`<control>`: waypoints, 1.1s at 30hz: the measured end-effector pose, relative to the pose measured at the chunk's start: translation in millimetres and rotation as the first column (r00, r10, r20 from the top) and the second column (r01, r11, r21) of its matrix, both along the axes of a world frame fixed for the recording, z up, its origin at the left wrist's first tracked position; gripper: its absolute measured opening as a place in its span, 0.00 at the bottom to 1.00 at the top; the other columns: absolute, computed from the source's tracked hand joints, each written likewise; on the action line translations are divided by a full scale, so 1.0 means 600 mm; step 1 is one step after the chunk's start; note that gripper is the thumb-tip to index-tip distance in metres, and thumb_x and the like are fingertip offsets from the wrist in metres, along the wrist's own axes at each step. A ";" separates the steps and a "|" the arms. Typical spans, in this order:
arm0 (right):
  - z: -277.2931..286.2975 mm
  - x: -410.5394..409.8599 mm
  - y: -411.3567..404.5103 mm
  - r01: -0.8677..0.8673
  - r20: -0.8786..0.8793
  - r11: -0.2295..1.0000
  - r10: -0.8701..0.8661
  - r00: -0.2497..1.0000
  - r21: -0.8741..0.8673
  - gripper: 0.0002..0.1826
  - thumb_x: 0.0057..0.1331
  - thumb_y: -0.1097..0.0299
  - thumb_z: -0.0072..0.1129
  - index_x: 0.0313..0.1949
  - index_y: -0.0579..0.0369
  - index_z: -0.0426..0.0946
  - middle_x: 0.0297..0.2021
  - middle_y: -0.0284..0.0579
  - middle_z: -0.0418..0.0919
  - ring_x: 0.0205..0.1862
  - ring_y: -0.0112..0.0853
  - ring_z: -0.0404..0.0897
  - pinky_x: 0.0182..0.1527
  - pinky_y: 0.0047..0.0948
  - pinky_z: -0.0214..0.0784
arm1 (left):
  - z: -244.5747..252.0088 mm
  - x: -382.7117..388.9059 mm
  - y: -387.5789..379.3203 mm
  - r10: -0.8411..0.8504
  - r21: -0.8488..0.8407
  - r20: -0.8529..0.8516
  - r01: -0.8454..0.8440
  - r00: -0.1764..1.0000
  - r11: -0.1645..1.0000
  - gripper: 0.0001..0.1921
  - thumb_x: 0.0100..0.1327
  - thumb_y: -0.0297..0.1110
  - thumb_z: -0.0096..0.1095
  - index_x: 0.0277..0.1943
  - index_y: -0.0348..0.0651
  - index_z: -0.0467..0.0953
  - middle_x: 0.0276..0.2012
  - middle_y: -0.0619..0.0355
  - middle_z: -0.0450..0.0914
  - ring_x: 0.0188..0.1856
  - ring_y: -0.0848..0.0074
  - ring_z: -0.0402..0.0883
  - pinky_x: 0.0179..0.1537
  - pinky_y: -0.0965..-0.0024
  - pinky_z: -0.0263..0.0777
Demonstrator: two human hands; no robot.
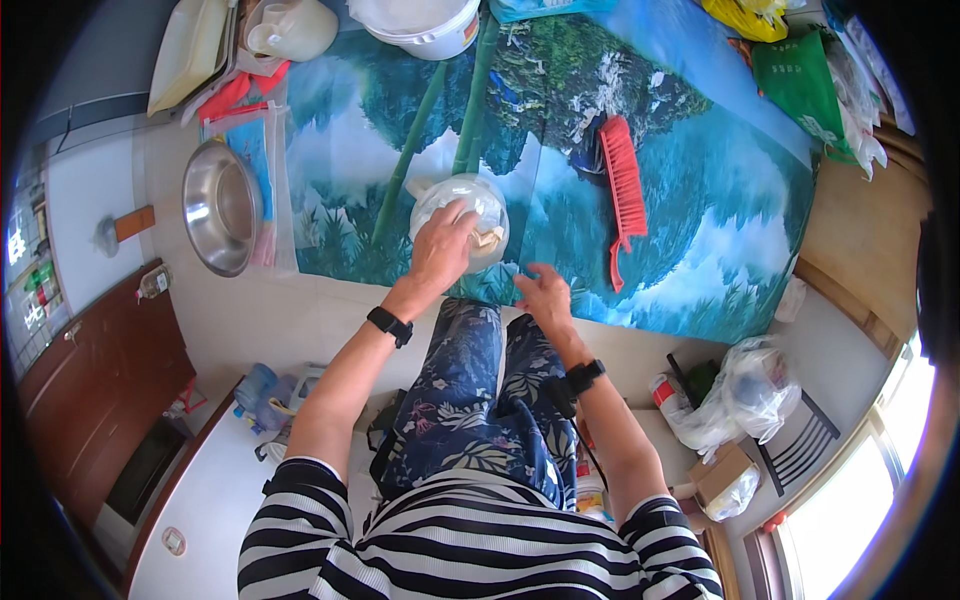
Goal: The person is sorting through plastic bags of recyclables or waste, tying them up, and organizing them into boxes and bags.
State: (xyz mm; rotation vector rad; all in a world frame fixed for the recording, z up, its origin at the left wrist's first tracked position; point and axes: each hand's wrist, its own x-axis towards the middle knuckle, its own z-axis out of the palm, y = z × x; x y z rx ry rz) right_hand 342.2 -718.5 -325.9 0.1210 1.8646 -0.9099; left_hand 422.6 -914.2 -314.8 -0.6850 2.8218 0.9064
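My left hand [444, 246] reaches over a clear round plastic container [491, 201] that stands near the front edge of the printed sheet [585, 217]. Its fingers overlap the container; whether they grip anything is hidden from above. Something pale tan [487, 240], perhaps folded paper, shows in or under the container beside my fingers. To the right of the container, my right hand [547, 298] hovers by the sheet's front edge, fingers apart and holding nothing. Further right lies a red bench brush [624, 184], bristles facing right and handle pointing towards me.
A steel basin [220, 208] rests at the left on a clear zip bag [283, 187]. Along the back stand a white bucket [435, 41] and a cream plastic jug [304, 34]. A green bag [802, 94] sits back right; plastic bags [754, 390] lie below, right of me.
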 end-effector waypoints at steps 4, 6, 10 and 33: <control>-0.022 0.015 -0.065 0.010 0.112 1.000 -0.008 0.994 -0.021 0.33 0.59 0.65 0.61 0.60 0.70 0.62 0.23 0.47 0.79 0.21 0.31 0.82 0.22 0.26 0.74 | -0.012 -0.017 -0.004 -0.140 0.032 0.122 0.137 0.983 0.990 0.15 0.55 0.25 0.59 0.46 0.40 0.78 0.52 0.48 0.76 0.50 0.55 0.75 0.50 0.59 0.71; -0.039 0.013 -0.088 0.012 0.147 1.000 -0.009 0.989 -0.015 0.39 0.60 0.66 0.59 0.66 0.68 0.53 0.25 0.49 0.80 0.21 0.33 0.82 0.22 0.29 0.76 | -0.036 -0.006 -0.001 -0.365 0.273 0.654 0.243 0.663 0.931 0.11 0.57 0.28 0.56 0.43 0.40 0.80 0.46 0.46 0.80 0.50 0.54 0.76 0.51 0.58 0.70; -0.064 0.011 -0.101 -0.031 0.061 0.998 0.034 0.998 -0.058 0.33 0.60 0.71 0.54 0.63 0.70 0.57 0.26 0.55 0.81 0.20 0.37 0.82 0.23 0.33 0.76 | -0.058 0.026 0.007 -0.322 0.249 0.603 0.211 0.730 0.945 0.10 0.59 0.30 0.54 0.39 0.40 0.82 0.41 0.45 0.81 0.48 0.54 0.76 0.51 0.57 0.69; 0.163 0.009 0.226 0.117 -0.288 0.956 -0.196 0.937 -0.271 0.05 0.61 0.78 0.41 0.31 0.68 0.66 0.18 0.59 0.73 0.17 0.42 0.79 0.22 0.37 0.72 | 0.082 -0.108 0.292 -0.143 0.186 0.323 0.085 0.935 0.979 0.23 0.52 0.36 0.69 0.48 0.32 0.73 0.47 0.39 0.75 0.48 0.48 0.77 0.48 0.54 0.72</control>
